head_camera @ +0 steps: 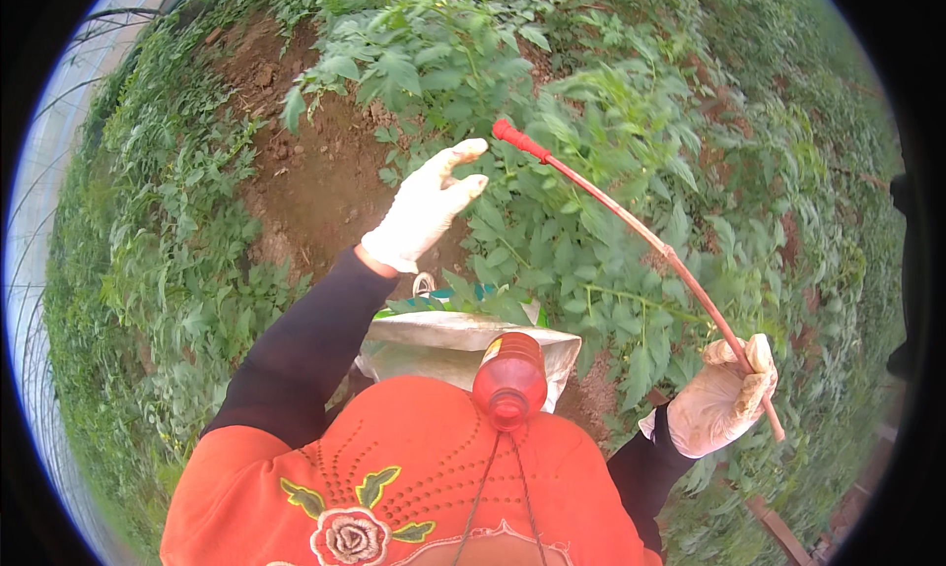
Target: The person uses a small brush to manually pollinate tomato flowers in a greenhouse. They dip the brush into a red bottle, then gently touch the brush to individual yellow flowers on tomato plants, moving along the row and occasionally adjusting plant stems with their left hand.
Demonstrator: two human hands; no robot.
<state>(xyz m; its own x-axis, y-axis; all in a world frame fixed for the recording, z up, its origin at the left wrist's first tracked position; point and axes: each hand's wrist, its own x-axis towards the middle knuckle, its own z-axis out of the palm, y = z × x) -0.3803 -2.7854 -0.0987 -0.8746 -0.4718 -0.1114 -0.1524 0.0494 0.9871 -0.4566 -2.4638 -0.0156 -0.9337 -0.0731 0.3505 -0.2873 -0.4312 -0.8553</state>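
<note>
My right hand (724, 400), in a soiled white glove, grips a thin wooden stick (650, 241) near its lower end. The stick slants up and left, and its far tip bears a red wrapped cap (522, 142). Also gloved, my left hand (425, 204) reaches forward with thumb and forefinger parted and nothing between them. Its fingertips are just left of the red cap, apart from it. Around both are leafy green plants (443, 63) that look like tomato. A red, open-necked plastic bottle (510, 381) hangs on a cord (484, 485) at my chest.
A white woven sack (421, 333) stands open right before my body, with a coil of pale cord (423, 284) behind it. Bare brown soil (318, 174) runs between the plant rows. Plastic sheeting on thin hoops (44, 167) borders the left side.
</note>
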